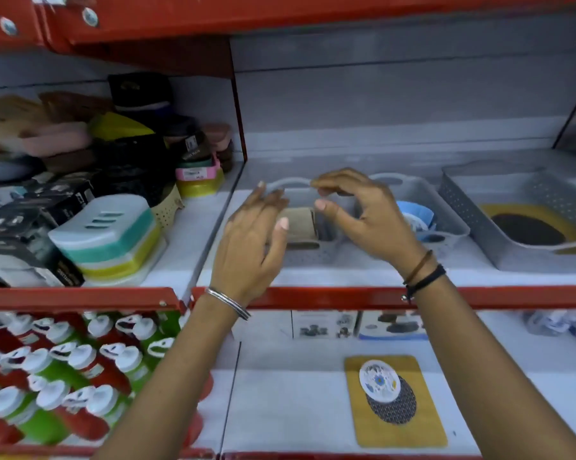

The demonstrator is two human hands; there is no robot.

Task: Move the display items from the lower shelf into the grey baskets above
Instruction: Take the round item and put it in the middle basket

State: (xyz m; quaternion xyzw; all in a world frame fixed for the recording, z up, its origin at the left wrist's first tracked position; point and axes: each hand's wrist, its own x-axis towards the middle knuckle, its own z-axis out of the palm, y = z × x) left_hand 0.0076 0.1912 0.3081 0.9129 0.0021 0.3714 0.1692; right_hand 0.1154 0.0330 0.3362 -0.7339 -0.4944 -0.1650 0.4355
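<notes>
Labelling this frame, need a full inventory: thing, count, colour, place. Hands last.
grey baskets: three, grey, upper shelf, side by side
brown item: one, tan, in the leftmost basket, between the hands
blue item: one, blue and white, in the middle basket
mat in basket: one, yellow with dark oval, in the right basket
mat on lower shelf: one, yellow with dark oval, white round piece on top
soap dishes: stack, white, teal and yellow, upper shelf left bay
bottles: many, red and green with white caps, lower left
boxes: two, printed, back of lower shelf
left hand: open, over the leftmost basket
right hand: open, fingers curled, over the same basket
</notes>
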